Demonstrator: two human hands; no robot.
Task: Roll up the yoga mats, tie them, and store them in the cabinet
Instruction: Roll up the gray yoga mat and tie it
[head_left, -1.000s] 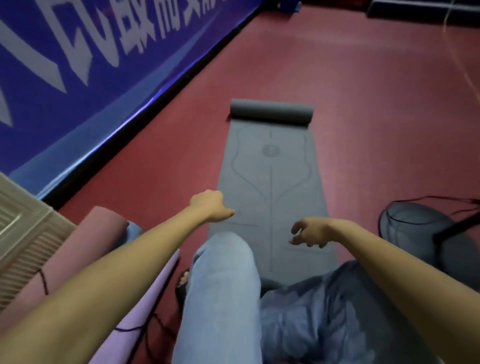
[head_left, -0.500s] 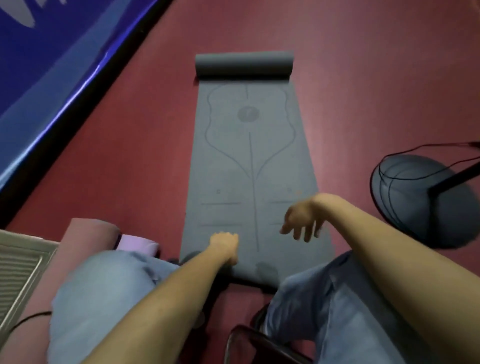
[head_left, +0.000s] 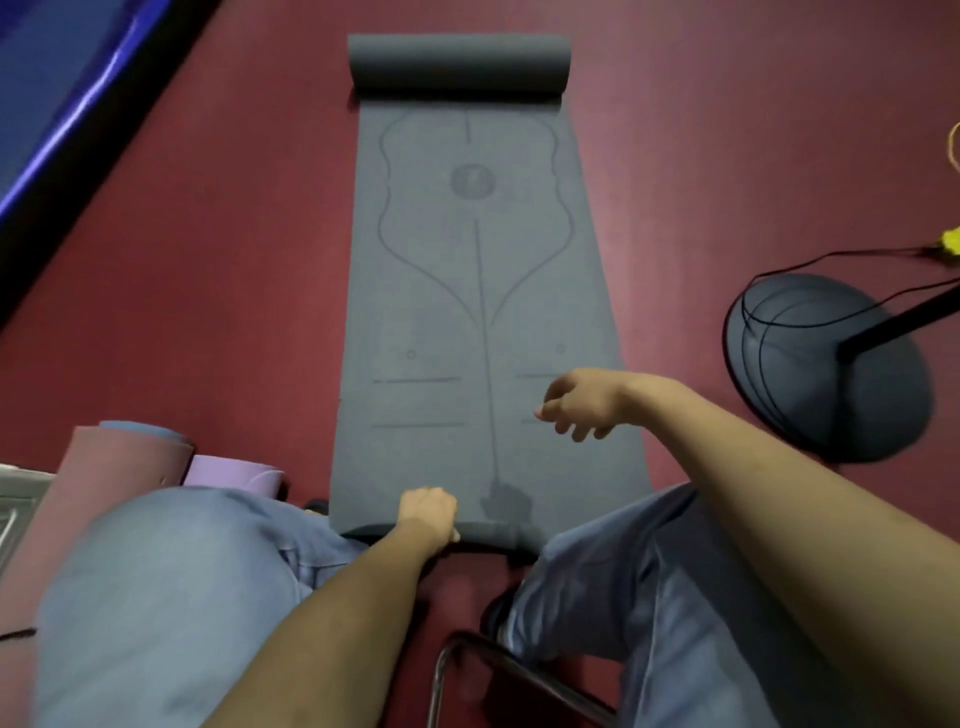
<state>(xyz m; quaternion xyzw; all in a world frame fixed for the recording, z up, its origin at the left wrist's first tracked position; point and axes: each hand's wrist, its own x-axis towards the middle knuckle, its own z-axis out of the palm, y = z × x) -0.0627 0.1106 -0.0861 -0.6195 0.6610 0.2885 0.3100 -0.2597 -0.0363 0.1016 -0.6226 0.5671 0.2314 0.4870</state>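
Starting the roll at the near end of the grey mat, L hand on it, R hand not yet.

Grey mat lies flat on the red floor, far end already curled into a roll, near edge w/ a small lip just in front of the knees. L hand grip clamped on that near lip, fingers curled over it. R hand hovers above the mat's right side, fingers loosely bent, holding nothing. To do it well: bring R hand down to the lip too, both spread toward the side edges, roll tight & even so ends stay flush, prob. unroll the far curl first. Around: maroon rolled mat & purple rolled mat at near left, touching; round stand base w/ black cable right of the mat, well apart; chair frame between the legs may crowd the arms.
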